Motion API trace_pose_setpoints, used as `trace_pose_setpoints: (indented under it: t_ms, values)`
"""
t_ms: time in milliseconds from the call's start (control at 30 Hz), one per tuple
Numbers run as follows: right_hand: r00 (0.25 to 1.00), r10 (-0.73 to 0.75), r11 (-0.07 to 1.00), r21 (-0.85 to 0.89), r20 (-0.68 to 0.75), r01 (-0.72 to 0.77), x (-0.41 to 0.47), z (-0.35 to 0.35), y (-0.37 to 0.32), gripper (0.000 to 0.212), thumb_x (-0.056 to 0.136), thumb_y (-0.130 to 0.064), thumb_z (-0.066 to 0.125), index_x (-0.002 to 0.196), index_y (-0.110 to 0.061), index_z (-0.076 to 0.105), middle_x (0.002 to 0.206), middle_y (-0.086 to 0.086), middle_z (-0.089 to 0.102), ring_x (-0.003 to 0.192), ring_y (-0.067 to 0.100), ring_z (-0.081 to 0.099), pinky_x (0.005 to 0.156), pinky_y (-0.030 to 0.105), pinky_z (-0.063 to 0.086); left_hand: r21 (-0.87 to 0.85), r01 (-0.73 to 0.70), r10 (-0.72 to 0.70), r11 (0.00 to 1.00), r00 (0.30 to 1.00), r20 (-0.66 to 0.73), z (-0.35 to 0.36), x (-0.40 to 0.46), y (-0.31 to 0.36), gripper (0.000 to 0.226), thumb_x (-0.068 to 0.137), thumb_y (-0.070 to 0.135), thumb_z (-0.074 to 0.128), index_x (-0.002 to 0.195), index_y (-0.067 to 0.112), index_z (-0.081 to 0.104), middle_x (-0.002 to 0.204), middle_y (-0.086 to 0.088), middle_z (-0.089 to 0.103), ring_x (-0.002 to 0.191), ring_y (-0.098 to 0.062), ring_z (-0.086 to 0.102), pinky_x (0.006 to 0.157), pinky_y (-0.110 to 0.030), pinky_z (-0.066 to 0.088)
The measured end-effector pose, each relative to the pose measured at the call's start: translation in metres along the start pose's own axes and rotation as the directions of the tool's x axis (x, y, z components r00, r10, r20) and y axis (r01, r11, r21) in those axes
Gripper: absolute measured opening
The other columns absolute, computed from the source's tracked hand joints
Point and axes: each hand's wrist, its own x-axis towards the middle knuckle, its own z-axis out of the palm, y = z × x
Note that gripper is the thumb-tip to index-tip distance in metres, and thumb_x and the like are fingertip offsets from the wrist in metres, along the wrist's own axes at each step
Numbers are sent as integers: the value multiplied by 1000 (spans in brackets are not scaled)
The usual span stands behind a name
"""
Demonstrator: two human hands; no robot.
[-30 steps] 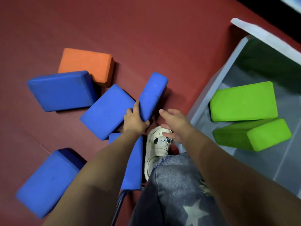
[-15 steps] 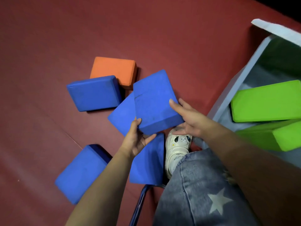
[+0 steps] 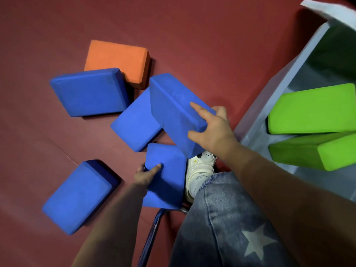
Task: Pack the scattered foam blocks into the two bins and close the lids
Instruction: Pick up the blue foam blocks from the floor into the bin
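My right hand (image 3: 212, 128) grips the near end of a blue foam block (image 3: 173, 108), lifted off the red floor and tilted. Lower down, my left hand (image 3: 147, 173) clasps the left edge of a second blue block (image 3: 167, 182) lying beside my shoe. Three more blue blocks lie on the floor: one flat under the lifted block (image 3: 134, 122), one at the upper left (image 3: 90, 92), one at the lower left (image 3: 77, 197). An orange block (image 3: 117, 58) sits behind them. The open grey bin (image 3: 269, 97) at the right holds two green blocks (image 3: 314, 108) (image 3: 312, 151).
My white shoe (image 3: 200, 170) and jeans leg (image 3: 221, 228) stand between the blocks and the bin. A blue metal tube (image 3: 152, 234), perhaps a chair leg, runs along the floor near my left arm. The bin's white lid (image 3: 327, 10) stands open at the top right.
The right hand took over the lifted blue block and carries it rightward. The left hand let go of it and dropped down onto the block beside the shoe.
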Motion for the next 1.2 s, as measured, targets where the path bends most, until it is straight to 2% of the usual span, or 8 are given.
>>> trace_pose_setpoints:
  t_ms: [133,300,433,633,867,1000,1100,1200]
  values:
    - [999,-37,998,-60,-6,36,1,-3,-2,69,76,-22,70,137,-42,43,128,3,29,116,25,37,99,14,23,-9,-172,171,985,984,-46,0,-15,2,50,71,31,85,109,20,54,112,0,62,99,-19,60,89,-36,50]
    - [999,-46,998,-42,5,47,-3,-6,-7,67,79,-27,70,138,-42,41,128,3,29,117,23,34,101,16,23,265,-286,280,921,958,62,-15,-37,-9,95,49,55,82,135,48,43,125,6,51,117,-19,53,104,-47,41]
    - [995,-87,994,-74,-49,84,-7,-23,-21,63,80,-29,70,136,-40,44,132,7,29,122,29,33,105,22,23,404,-325,373,855,927,-43,-11,-73,8,82,61,45,83,134,50,46,118,1,37,120,-25,42,109,-48,33]
    - [958,-105,993,18,-268,114,-30,-79,-42,59,76,-28,74,131,-36,53,126,8,36,120,27,42,104,19,25,483,-528,642,699,760,-99,-18,-139,40,72,69,28,83,134,39,53,118,-8,40,115,-31,40,105,-36,31]
    - [839,-85,993,22,-538,115,-99,-165,-25,58,73,-32,79,126,-33,58,129,12,39,122,24,43,111,29,28,237,-794,829,560,538,-156,-17,-241,109,69,72,20,82,130,43,51,116,0,35,121,-23,39,105,-27,29]
    - [726,-1,995,73,-688,70,-156,-206,13,56,73,-33,79,125,-33,58,128,8,39,120,25,43,110,32,31,116,-904,911,412,404,-89,26,-313,150,68,74,24,80,131,44,49,123,1,34,124,-17,38,100,-18,23]
    - [667,85,994,111,-740,-3,-185,-230,46,56,72,-34,79,125,-31,58,129,9,40,119,26,44,107,26,31,150,-950,959,273,280,31,74,-354,171,69,72,31,80,134,40,49,122,-3,36,120,-22,40,97,-16,24]
    - [625,135,989,140,-769,-42,-198,-246,75,57,72,-35,78,126,-26,58,127,12,42,117,25,46,101,18,27,210,-957,950,199,241,197,127,-381,177,68,74,34,77,135,41,48,115,2,32,117,-22,37,96,-20,25]
